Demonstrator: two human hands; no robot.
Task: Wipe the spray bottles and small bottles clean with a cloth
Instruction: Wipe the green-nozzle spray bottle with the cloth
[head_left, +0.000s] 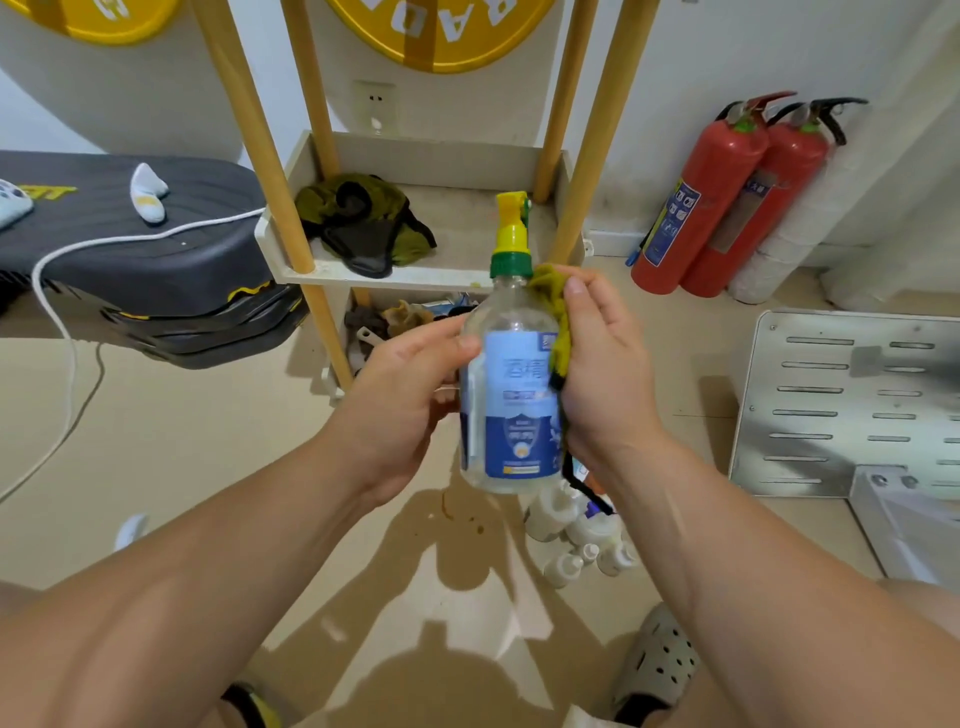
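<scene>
Two hands on one spray bottle (511, 374), raised upright between them above the floor (182, 441), long axis near vertical, yellow-and-green nozzle on top. Grips the clear plastic body from the left with the left hand (410, 384), fingers curled round it beside the blue label. Presses a crumpled olive-yellow cloth (553, 312) against the bottle's right side with the right hand (602, 364), thumb and fingers pinching the fabric near the neck, a dark edge trailing below the palm. Equally near, both hands, one touching each flank. Probably calls next for a stroke down that vertical axis, or a turn of the bottle within the left grip. Smooth, rigid, glossy wall; soft, bunched fabric. Several small bottles (576, 540), whitish and rounded, clustered on the floor just below, seemingly not yet wiped.
</scene>
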